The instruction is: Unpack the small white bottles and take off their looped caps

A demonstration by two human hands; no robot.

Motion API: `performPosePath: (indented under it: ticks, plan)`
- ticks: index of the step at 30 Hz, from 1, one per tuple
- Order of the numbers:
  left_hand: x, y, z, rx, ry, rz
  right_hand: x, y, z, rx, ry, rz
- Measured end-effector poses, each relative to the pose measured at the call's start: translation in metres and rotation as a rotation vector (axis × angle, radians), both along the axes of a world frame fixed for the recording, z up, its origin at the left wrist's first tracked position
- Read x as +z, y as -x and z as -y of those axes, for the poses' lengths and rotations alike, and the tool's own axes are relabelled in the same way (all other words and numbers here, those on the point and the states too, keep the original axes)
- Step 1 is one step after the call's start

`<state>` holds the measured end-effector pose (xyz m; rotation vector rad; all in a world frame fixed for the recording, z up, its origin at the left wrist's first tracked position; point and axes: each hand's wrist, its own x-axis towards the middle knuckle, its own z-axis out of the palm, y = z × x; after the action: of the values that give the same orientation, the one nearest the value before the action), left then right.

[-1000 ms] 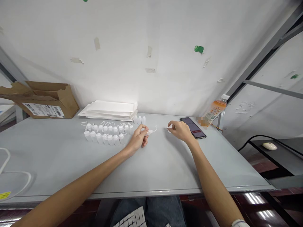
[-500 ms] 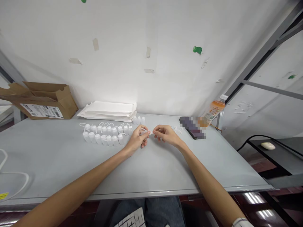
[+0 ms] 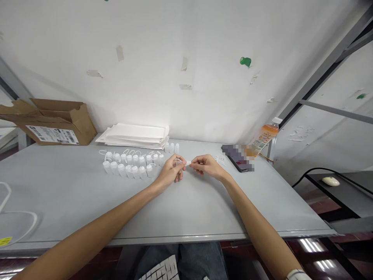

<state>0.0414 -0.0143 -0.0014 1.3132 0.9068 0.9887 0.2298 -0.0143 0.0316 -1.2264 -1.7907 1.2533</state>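
Between my two hands, above the middle of the table, is a small white plastic piece [image 3: 188, 163]. My left hand [image 3: 171, 170] is closed on its left side, with a thin white loop showing by the fingers. On the other side, the fingertips of my right hand [image 3: 206, 165] pinch its right end. What lies inside the fingers is partly hidden. Left of my left hand, small white bottles [image 3: 128, 171] stand upright in two rows, several with thin loops at their tops. Three more small white bottles [image 3: 171, 147] stand behind my left hand.
Small white loop pieces [image 3: 220, 160] lie right of my right hand, beside a phone [image 3: 237, 157]. A bottle of orange drink [image 3: 264, 138] leans at the back right. White sheets [image 3: 132, 136] are stacked against the wall, and an open cardboard box [image 3: 55, 122] sits at back left.
My right hand's fingertips have closed in on the small white plastic piece, and more of it shows between the hands. The view has shifted slightly.
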Motion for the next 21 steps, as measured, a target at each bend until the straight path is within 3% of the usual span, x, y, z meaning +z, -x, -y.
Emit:
performPosePath:
  ticks: [8,21]
  plan:
    - [-0.002,-0.003,0.002,-0.022,0.019,0.016,0.0,-0.009,-0.005,-0.02,-0.127,0.117]
    - [-0.004,-0.007,-0.001,0.009,0.051,0.014,-0.009,-0.013,-0.013,-0.091,-0.22,0.119]
